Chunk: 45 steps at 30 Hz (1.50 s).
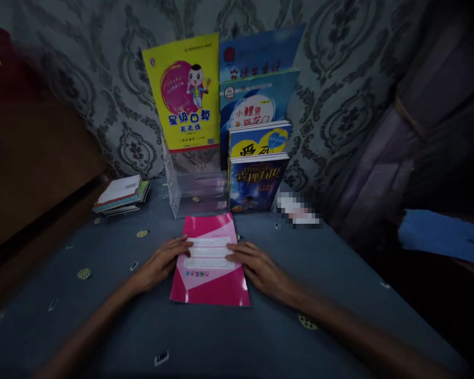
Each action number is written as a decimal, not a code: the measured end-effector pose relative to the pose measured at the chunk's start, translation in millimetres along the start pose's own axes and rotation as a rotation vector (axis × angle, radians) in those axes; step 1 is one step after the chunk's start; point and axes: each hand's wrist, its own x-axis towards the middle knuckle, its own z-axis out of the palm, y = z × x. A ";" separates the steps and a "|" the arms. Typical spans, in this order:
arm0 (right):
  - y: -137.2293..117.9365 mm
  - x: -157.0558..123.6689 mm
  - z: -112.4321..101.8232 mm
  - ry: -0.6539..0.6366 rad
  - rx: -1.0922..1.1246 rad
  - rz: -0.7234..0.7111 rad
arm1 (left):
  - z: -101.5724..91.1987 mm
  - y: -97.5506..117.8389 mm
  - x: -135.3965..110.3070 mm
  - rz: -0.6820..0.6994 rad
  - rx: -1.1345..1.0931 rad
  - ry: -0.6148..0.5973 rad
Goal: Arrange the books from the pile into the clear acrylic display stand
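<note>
A pink booklet [211, 263] with a white panel lies flat on the blue-grey tablecloth [102, 295] in front of me. My left hand [161, 263] rests on the cloth with its fingertips on the booklet's left edge. My right hand [258, 268] lies at the booklet's right edge, fingers stretched onto the white panel. Both hands are flat and hold nothing. Just behind the booklet stands a clear acrylic book stand [189, 184].
The stand holds a yellow book [185, 89] and several blue books [256, 158] upright against the patterned wall. A small stack of books [122, 195] lies at the left. A curtain [418, 131] hangs right, with a blue cloth [442, 234] below it.
</note>
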 end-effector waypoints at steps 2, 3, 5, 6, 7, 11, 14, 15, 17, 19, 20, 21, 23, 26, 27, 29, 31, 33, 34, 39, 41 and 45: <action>0.0 -5.1 4.1 -0.071 -0.089 0.003 | 8.6 -6.3 -5.6 -0.004 0.085 -0.031; -1.6 -4.9 3.5 -0.099 -0.118 0.015 | 9.8 -6.1 -6.7 -0.003 0.132 -0.039; -6.0 -1.9 -0.4 -0.130 -0.146 0.049 | 8.0 -1.3 -6.3 0.001 0.246 -0.079; -8.4 -0.1 -2.7 -0.139 -0.151 0.068 | 5.9 2.3 -5.3 0.004 0.307 -0.112; -10.5 1.5 -4.7 -0.146 -0.153 0.085 | 3.5 6.2 -4.2 0.009 0.363 -0.149; -16.0 3.2 -9.0 -0.177 -0.171 0.120 | -3.2 23.2 -0.3 0.025 0.520 -0.242; -16.3 1.8 -8.9 -0.184 -0.183 0.122 | -0.7 42.5 3.3 0.032 0.582 -0.250; -15.9 1.2 -8.6 -0.182 -0.184 0.119 | 2.5 51.0 4.7 0.048 0.576 -0.241; -15.1 0.1 -8.0 -0.180 -0.176 0.105 | 12.4 70.4 7.2 0.091 0.511 -0.208; -14.9 -0.8 -8.0 -0.182 -0.162 0.096 | 25.5 89.3 8.5 0.127 0.419 -0.174; -15.1 -1.1 -8.4 -0.186 -0.153 0.099 | 32.2 97.0 8.6 0.140 0.390 -0.158; -15.3 -1.3 -8.9 -0.194 -0.142 0.103 | 38.5 103.0 8.4 0.149 0.378 -0.136; -15.8 -1.5 -10.5 -0.216 -0.117 0.110 | 48.6 109.7 7.9 0.166 0.395 -0.084; -15.2 -2.0 -13.1 -0.240 -0.074 0.095 | 55.1 110.5 7.8 0.198 0.427 -0.027; -14.8 -2.2 -13.8 -0.240 -0.062 0.084 | 55.2 110.1 8.1 0.211 0.422 -0.017; -14.1 -2.9 -14.8 -0.229 -0.041 0.067 | 53.6 110.3 9.1 0.234 0.399 -0.008; -13.7 -3.4 -15.4 -0.214 -0.025 0.058 | 50.9 112.0 10.4 0.239 0.387 -0.006; -13.7 -3.6 -15.5 -0.207 -0.010 0.062 | 48.7 114.0 11.4 0.233 0.389 -0.014; -13.6 -3.6 -15.4 -0.207 -0.005 0.066 | 48.1 114.8 11.7 0.230 0.390 -0.019; -15.0 -4.9 -14.1 -0.209 -0.022 0.061 | 52.6 114.4 9.3 0.241 0.448 -0.028; -17.4 -6.9 -14.6 -0.217 -0.053 0.041 | 56.2 114.0 7.3 0.262 0.495 -0.011; -18.2 -9.3 -15.7 -0.251 -0.078 0.053 | 57.3 111.8 9.5 0.264 0.490 -0.026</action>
